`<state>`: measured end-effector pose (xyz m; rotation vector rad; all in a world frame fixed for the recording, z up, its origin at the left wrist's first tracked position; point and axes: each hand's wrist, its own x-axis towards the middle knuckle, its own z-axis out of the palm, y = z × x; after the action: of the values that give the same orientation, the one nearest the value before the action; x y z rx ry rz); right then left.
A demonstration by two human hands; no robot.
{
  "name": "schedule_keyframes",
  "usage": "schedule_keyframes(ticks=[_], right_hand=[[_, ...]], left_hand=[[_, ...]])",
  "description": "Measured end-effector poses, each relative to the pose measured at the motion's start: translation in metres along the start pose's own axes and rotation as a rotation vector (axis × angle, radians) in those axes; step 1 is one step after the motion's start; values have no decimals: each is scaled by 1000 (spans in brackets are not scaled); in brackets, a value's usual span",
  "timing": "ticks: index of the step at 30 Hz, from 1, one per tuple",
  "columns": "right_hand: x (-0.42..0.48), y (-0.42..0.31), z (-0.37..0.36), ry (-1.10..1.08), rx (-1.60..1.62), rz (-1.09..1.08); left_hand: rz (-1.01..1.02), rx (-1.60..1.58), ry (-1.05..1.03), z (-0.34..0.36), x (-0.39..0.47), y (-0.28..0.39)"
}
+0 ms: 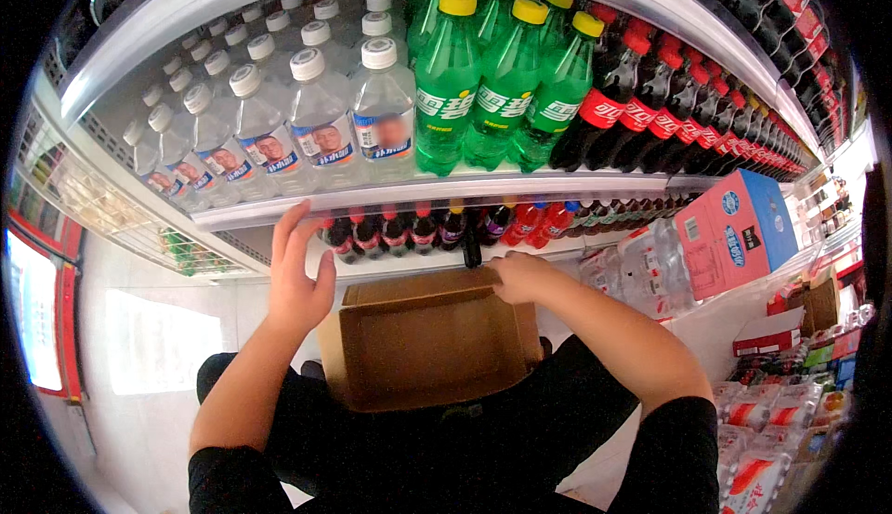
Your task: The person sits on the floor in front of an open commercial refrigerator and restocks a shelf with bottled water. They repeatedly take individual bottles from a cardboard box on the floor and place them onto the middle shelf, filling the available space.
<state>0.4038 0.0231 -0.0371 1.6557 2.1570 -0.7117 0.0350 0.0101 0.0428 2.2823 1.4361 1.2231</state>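
An open cardboard box (432, 347) stands between my knees, with bare brown walls and bottom showing. My right hand (519, 277) is at its far right corner, fingers curled over the rim. My left hand (300, 270) holds nothing; its fingers are apart, just below the front edge of the upper shelf (390, 197). Above that edge stand rows of clear bottles with white caps (320, 116), green Sprite bottles (446, 89) with yellow caps and red-labelled Coca-Cola bottles (603, 110).
Small dark bottles (394, 232) and red bottles (554, 225) line the lower shelf. At right, a pink and blue carton (732, 235) rests near wrapped clear bottles (651, 263). More drink packs (759, 437) are stacked far right. A wire rack (125, 193) stands at left.
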Motion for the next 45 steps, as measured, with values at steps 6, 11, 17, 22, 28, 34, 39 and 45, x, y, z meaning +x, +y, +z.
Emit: schedule_keyframes(ticks=[6, 11, 17, 22, 28, 34, 39, 45], right_hand=[[107, 4, 47, 124, 173, 275], [158, 13, 102, 237, 336, 512], [162, -3, 128, 269, 261, 580], [164, 16, 129, 177, 324, 506], [140, 9, 101, 228, 200, 417], [58, -19, 26, 165, -5, 138], [-31, -72, -47, 364, 322, -208], [-131, -116, -145, 550, 936, -614]], left_hand=[[55, -44, -89, -13, 1, 12], [39, -27, -99, -26, -2, 15], [38, -15, -102, -33, -7, 7], [54, -16, -110, -34, -7, 3], [35, -39, -118, -42, -12, 2], [-4, -61, -187, -45, -23, -2], [-37, -88, -284, -40, -24, -9], [-94, 8, -471, -24, -28, -33]])
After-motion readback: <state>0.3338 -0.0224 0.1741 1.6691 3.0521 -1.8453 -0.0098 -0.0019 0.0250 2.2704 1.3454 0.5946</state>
